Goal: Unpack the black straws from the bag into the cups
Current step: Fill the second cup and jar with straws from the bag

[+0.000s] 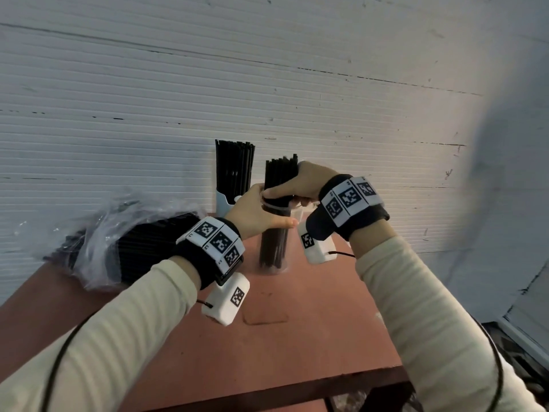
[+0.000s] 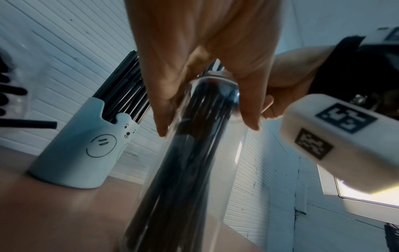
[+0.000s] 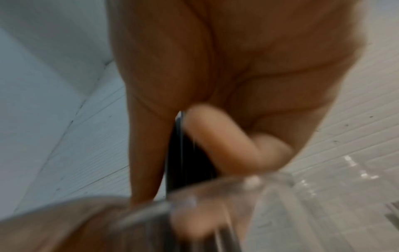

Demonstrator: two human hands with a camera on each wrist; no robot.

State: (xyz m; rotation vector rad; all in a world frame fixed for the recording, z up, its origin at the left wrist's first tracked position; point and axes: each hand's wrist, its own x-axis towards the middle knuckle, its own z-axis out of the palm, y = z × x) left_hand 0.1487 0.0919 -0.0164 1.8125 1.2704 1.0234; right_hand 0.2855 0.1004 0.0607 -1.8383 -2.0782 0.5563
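A tall clear cup (image 1: 279, 208) stands on the red-brown table (image 1: 282, 337), with a bundle of black straws (image 1: 280, 176) standing in it and rising above its rim. My left hand (image 1: 252, 215) grips the cup just under the rim; in the left wrist view its fingers (image 2: 164, 109) and thumb straddle the clear cup (image 2: 226, 170). My right hand (image 1: 300, 182) grips the bundle above the rim, and the right wrist view shows that right hand (image 3: 215, 68) curled round the dark straws (image 3: 185, 162), blurred. A clear plastic bag (image 1: 98, 242) holding more black straws lies at the left.
Behind the clear cup, a pale blue cup with a bear face (image 1: 222, 203) (image 2: 82, 153) holds its own black straws (image 1: 234, 165). A white ribbed wall (image 1: 267, 84) stands close behind the table. The table's front edge (image 1: 297, 385) is near me.
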